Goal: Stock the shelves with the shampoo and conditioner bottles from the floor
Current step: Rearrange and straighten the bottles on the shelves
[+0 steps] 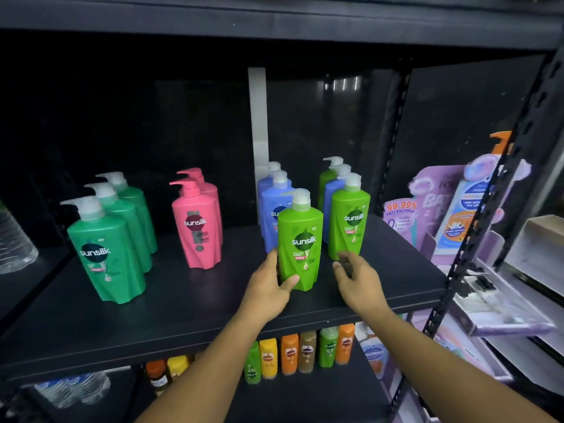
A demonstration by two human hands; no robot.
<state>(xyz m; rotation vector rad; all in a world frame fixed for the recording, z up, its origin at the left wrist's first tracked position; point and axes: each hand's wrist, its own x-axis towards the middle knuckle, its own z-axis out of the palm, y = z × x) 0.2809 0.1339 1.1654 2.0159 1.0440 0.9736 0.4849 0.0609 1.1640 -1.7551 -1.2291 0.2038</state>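
left fingers (290, 281) grip the green bottle (300, 242); right fingers (343, 264) seemingly apart.

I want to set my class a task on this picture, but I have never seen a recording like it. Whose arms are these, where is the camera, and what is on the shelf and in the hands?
There is no machine here. The arms belong to a person, and the single picture comes from a wide-angle camera worn on their head, looking forward and down. The black shelf carries Sunsilk pump bottles standing in rows: dark green bottles at the left, pink bottles, then blue bottles and a second light green bottle at the right. The left hand grips the front light green shampoo bottle, which stands on the shelf. The right hand is open beside it and holds nothing. Smaller bottles stand on the shelf below.
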